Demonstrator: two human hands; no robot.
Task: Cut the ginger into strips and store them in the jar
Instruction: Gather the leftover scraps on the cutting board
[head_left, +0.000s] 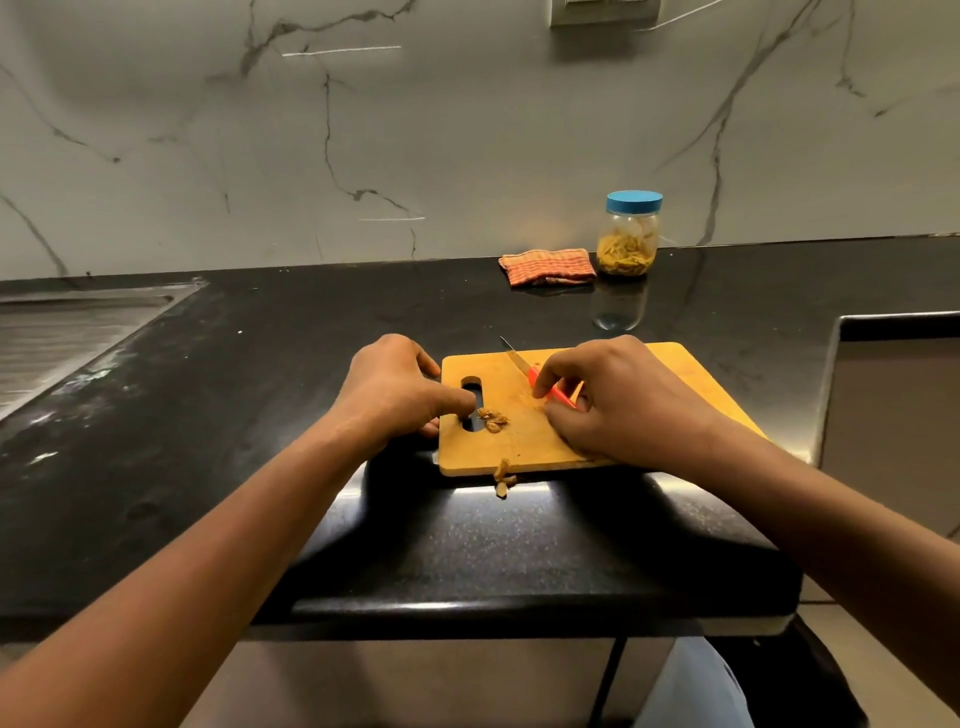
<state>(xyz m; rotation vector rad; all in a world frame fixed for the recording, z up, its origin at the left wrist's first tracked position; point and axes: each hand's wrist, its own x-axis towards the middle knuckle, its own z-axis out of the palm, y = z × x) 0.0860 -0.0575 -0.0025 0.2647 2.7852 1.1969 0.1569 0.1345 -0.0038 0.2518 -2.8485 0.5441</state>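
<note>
We face a pale marble-look wall (467, 130) crossed by dark veins, with thin streaks of reflected light on it and a switch plate (605, 13) at its top edge. Below it runs a glossy black stone countertop (260, 415). A ribbed steel drainboard (62, 332) is set into it at left, and a steel-rimmed recess (893, 405) at right.

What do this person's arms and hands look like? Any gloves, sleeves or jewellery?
Both forearms are bare as far as the picture's edge, and no sleeves show. The left hand and right hand wear no gloves. No watch, bracelet or ring is visible.
</note>
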